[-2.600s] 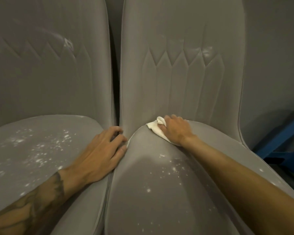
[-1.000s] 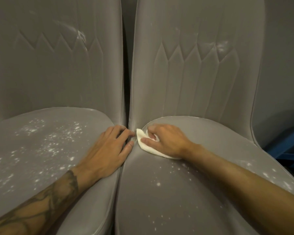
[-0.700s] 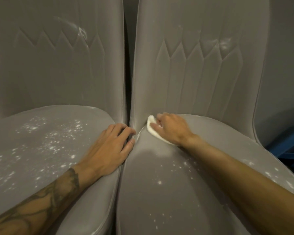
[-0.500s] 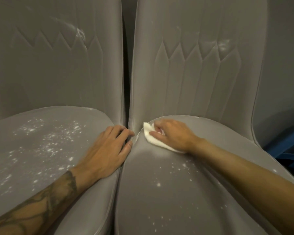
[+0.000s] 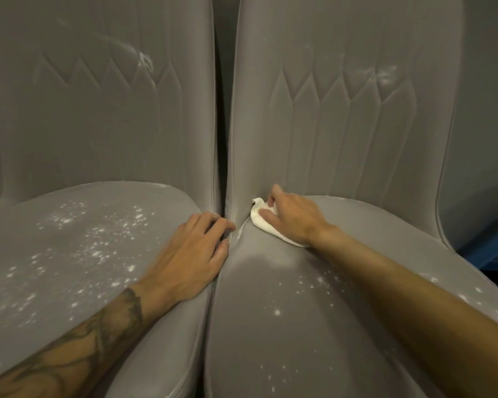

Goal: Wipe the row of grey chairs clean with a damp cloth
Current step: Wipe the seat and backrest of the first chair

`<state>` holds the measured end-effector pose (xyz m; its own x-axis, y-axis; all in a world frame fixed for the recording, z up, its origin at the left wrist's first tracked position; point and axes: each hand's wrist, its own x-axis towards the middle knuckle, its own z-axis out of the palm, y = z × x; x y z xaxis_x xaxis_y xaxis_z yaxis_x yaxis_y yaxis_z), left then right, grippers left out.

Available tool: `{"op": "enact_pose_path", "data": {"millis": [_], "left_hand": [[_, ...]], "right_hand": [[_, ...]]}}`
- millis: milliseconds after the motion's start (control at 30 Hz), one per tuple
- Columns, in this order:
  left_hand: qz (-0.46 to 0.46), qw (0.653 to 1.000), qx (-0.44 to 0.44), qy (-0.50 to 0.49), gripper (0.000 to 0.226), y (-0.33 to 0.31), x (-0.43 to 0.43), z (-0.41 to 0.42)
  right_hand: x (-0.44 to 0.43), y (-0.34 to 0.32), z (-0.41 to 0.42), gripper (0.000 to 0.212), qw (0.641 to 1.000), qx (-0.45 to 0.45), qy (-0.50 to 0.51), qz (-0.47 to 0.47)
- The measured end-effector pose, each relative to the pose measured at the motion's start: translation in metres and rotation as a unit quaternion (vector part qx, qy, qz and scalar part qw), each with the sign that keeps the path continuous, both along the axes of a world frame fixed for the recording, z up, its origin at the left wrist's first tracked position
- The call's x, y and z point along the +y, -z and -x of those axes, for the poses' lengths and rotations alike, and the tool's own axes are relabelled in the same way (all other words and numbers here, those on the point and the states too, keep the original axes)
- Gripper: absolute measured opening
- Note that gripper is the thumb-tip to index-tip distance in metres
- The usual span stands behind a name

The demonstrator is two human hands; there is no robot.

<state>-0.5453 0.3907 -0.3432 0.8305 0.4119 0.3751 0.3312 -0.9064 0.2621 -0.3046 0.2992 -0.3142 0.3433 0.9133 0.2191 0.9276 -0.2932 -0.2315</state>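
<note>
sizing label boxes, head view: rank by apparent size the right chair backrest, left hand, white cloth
1. right chair backrest
2. left hand
3. white cloth, partly hidden under the right hand, full size unsure

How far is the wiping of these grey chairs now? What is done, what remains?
Early. Done: only a speck-free patch at the back of the right seat. In hand: the right hand grips the white cloth at that seat's back left corner; the left hand rests on the left seat. Left: specks on both seats, smears on both backrests.
</note>
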Motion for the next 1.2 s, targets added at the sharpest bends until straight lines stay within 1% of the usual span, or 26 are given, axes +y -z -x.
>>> {"op": "enact_pose_path", "data": {"millis": [67,133,167,233,267,367,400,467,533,567,633,700,767,833,933,1000,1033,1100,1167,1200], "left_hand": [[-0.003,1.0,-0.002,0.003,0.027,-0.001,0.0,0.001],[-0.004,1.0,-0.004,0.005,0.029,-0.001,-0.001,0.001],[-0.004,1.0,-0.002,0.005,0.03,-0.001,-0.001,0.001],[-0.006,1.0,0.0,0.005,0.032,-0.001,0.0,0.001],[-0.005,1.0,0.001,0.004,0.032,-0.001,0.0,0.001],[-0.001,1.0,0.001,0.0,0.031,-0.001,0.0,0.001],[-0.002,1.0,-0.001,-0.001,0.03,-0.001,0.0,0.001],[0.001,1.0,-0.006,0.002,0.031,-0.001,-0.001,0.0],[0.0,1.0,-0.007,0.004,0.03,-0.001,0.0,0.0],[-0.001,1.0,-0.007,0.003,0.029,-0.001,0.0,0.001],[0.008,1.0,-0.008,0.0,0.028,0.0,0.001,0.002],[0.016,1.0,-0.008,-0.003,0.028,0.0,-0.001,0.001],[0.012,1.0,-0.01,-0.003,0.029,0.0,-0.001,0.0],[0.01,1.0,-0.01,-0.005,0.029,-0.002,0.0,0.001],[0.007,1.0,-0.008,0.002,0.029,-0.003,-0.001,0.001],[0.009,1.0,-0.006,0.003,0.027,-0.002,-0.001,0.001],[0.01,1.0,-0.005,0.001,0.027,-0.002,-0.001,0.001],[0.013,1.0,-0.004,-0.003,0.029,-0.003,-0.002,0.0],[0.01,1.0,-0.002,-0.004,0.029,-0.004,-0.004,0.0],[0.008,1.0,-0.001,-0.006,0.028,-0.004,-0.004,0.0]], "right_hand": [[0.003,0.005,0.021,0.024,0.999,0.001,-0.045,-0.016],[-0.007,0.014,0.039,0.024,0.993,0.004,-0.12,-0.009],[-0.013,0.015,0.04,0.024,0.99,0.005,-0.14,0.0],[-0.014,0.009,0.032,0.022,0.99,0.0,-0.139,0.024],[-0.011,0.005,0.027,0.021,0.992,-0.001,-0.12,0.033],[0.002,-0.001,0.023,0.021,0.999,-0.007,-0.053,0.011],[0.003,0.001,0.028,0.021,0.998,-0.013,-0.057,-0.002],[-0.008,0.009,0.044,0.022,0.995,-0.004,-0.103,-0.012],[-0.026,0.012,0.048,0.022,0.99,0.006,-0.142,0.0],[-0.032,0.01,0.042,0.021,0.99,0.009,-0.142,0.01],[-0.035,0.004,0.02,0.021,0.995,0.008,-0.095,0.029],[-0.032,-0.002,0.0,0.023,0.999,0.003,-0.003,0.037],[-0.025,-0.002,0.002,0.027,0.999,-0.01,0.04,0.03],[-0.021,0.003,0.027,0.028,1.0,-0.014,0.005,0.01],[-0.044,0.014,0.062,0.022,0.995,0.023,-0.102,-0.007],[-0.059,0.009,0.055,0.022,0.993,0.031,-0.115,0.001],[-0.061,0.006,0.041,0.023,0.995,0.025,-0.093,0.014],[-0.06,0.001,0.008,0.023,0.999,0.008,0.002,0.043],[-0.053,-0.003,-0.01,0.027,0.995,-0.003,0.091,0.044],[-0.047,-0.003,-0.008,0.029,0.993,-0.014,0.111,0.039]]}}
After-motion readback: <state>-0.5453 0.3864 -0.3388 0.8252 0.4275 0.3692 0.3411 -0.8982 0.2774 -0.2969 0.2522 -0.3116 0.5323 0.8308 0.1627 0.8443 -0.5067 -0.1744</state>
